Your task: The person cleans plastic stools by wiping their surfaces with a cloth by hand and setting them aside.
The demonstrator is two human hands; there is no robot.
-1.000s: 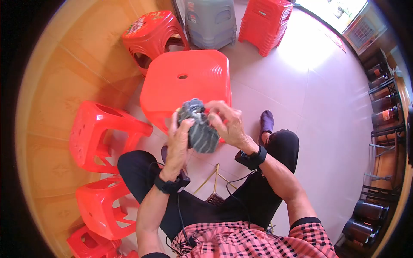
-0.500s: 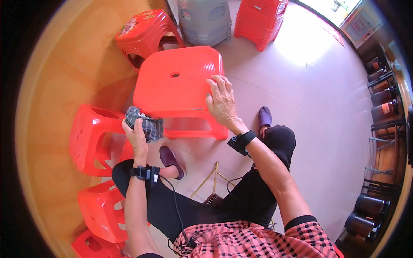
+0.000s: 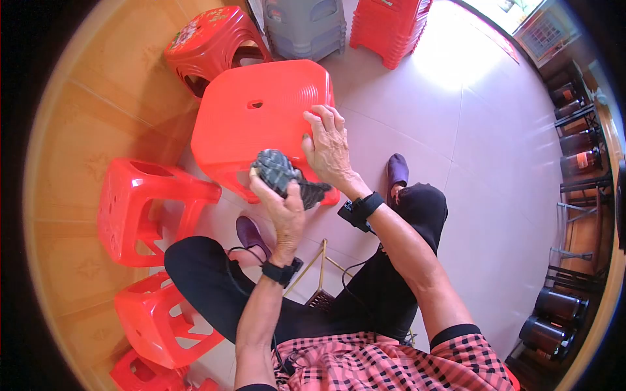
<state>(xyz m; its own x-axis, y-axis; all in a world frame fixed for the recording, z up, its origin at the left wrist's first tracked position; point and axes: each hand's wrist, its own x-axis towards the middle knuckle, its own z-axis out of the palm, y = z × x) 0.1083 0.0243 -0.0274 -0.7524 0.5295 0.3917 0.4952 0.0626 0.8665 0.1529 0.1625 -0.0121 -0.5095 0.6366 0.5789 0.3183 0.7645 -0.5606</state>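
Observation:
A red plastic stool (image 3: 244,137) with a small slot in its seat stands in front of me. My left hand (image 3: 280,205) grips a dark striped cloth (image 3: 275,171), bunched up, at the stool's near edge. Part of the cloth hangs down to the right of my fingers. On the stool's right near corner lies my right hand (image 3: 328,146), fingers stretched out and holding nothing. The cloth and my left hand hide part of the stool's front side.
More red stools (image 3: 140,208) line the left wall. A flowered red stool (image 3: 218,42), a grey stool stack (image 3: 305,29) and a red stack (image 3: 390,29) stand at the back. Dark cylindrical containers (image 3: 561,305) sit along the right. Thin metal legs (image 3: 321,270) show between my knees.
My left hand has moved right with the cloth, from the stool's left corner to the middle of its near edge. My right hand stays at the right corner.

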